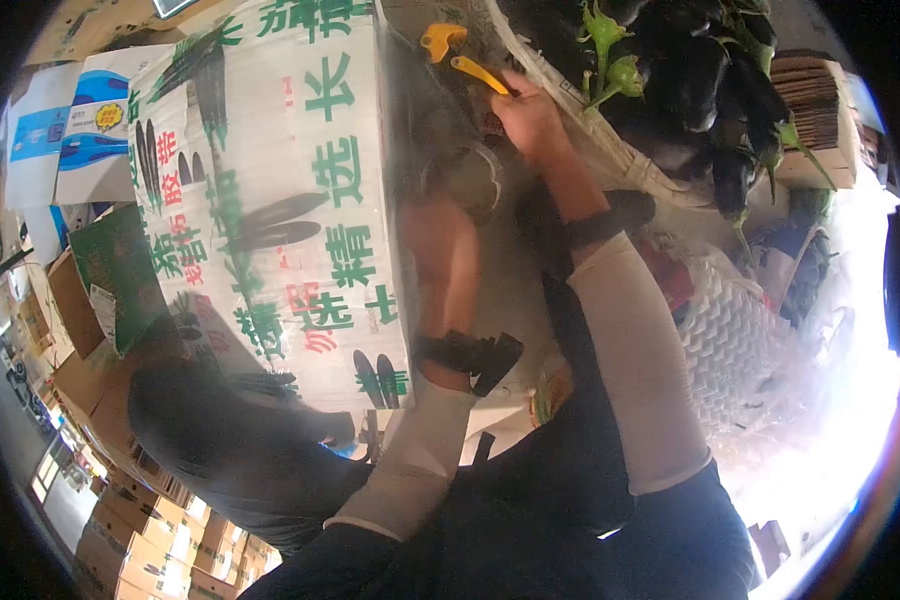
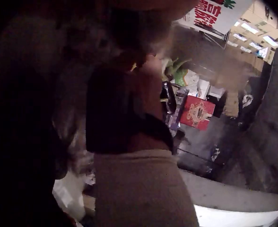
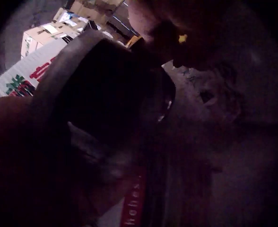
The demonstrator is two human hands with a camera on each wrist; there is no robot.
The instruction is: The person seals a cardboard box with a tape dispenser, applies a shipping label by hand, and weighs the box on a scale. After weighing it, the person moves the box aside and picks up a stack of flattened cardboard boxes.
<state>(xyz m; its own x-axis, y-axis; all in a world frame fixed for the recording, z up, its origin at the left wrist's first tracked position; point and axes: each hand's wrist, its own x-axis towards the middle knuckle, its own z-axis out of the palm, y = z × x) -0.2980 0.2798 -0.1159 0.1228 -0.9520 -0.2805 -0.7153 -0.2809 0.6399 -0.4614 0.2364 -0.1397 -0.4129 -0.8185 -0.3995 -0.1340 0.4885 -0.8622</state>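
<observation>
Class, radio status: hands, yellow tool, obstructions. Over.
Right hand gripping yellow tool. Left hand blurred, grip unclear. White box close beside left hand, could crowd it.

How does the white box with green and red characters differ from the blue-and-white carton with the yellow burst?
The white box with green and red characters has dark elongated marks, while the blue-and-white carton has wavy blue bands. The box looks far larger than the carton. The box sits beside the left hand; the carton lies farther off. Both carry print.
</observation>
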